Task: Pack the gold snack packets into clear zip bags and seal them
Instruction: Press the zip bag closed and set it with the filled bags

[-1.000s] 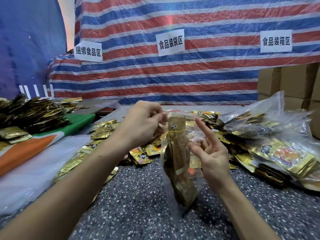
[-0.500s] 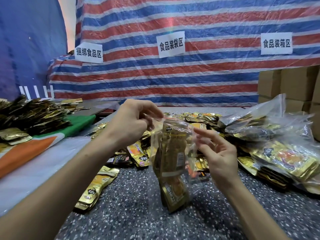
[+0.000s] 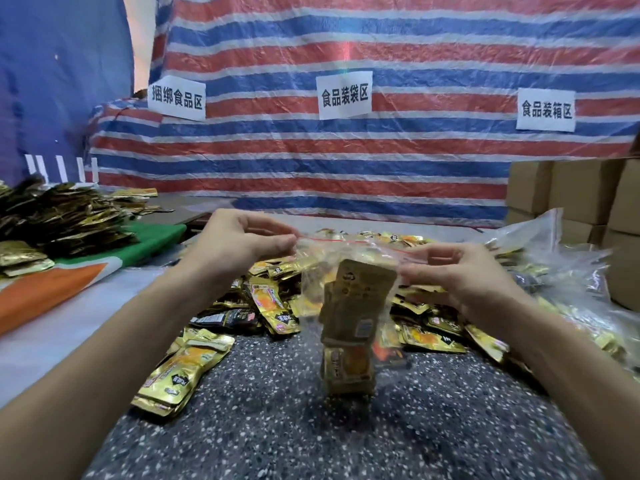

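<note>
The left hand (image 3: 239, 244) is pinching the bag (image 3: 311, 289) at its top left corner, fingers curled. The right hand (image 3: 460, 275) is pinching the top right, at the red zip strip. The bag, thin crinkled clear film, is hanging between them, above the speckled table (image 3: 311, 431). Flat rectangular gold foil packets (image 3: 356, 306) are standing stacked inside it.

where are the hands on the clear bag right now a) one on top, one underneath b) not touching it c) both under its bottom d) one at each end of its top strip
d: the left hand and right hand each pinch an end of the red zip strip atop the clear zip bag, gold packets hanging inside.
</note>
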Tool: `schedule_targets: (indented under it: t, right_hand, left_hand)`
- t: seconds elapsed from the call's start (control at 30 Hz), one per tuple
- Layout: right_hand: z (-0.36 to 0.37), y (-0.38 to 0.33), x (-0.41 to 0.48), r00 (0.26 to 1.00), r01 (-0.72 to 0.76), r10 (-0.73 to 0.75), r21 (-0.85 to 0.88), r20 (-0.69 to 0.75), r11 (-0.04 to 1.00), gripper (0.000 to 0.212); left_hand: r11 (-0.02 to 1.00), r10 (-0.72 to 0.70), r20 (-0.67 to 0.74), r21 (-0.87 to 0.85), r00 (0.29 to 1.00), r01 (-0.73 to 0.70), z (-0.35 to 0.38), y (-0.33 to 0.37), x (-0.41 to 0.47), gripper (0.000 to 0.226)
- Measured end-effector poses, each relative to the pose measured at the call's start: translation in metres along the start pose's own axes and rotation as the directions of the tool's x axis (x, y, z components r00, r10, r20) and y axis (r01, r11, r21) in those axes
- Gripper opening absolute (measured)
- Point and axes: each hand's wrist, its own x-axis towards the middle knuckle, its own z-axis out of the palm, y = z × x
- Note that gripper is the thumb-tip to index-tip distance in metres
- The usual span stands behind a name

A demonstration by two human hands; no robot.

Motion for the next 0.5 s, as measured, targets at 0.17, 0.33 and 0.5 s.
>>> schedule_targets:
  t: [0.17,0.33,0.5]
  right_hand:
    - [-0.008,-0.02,-0.004,0.998,0.028,-0.029,0.027,0.049,0.999,0.026]
    - [-0.015,-0.041,-0.004,0.998,0.019,-0.028,0.16,0.054,0.987,0.025]
    - [-0.02,-0.028,-0.009,0.978,-0.164,0.144,0.133,0.149,0.977,0.014]
  left_hand:
    - [0.999,0.027,0.046,0.017,0.999,-0.028,0.003,0.006,-0.001,0.006]
    - [0.995,0.103,-0.058,-0.012,0.993,-0.104,0.006,0.017,-0.002,0.009]
    - [0.996,0.091,-0.058,0.015,0.994,-0.091,0.013,0.009,-0.008,0.01]
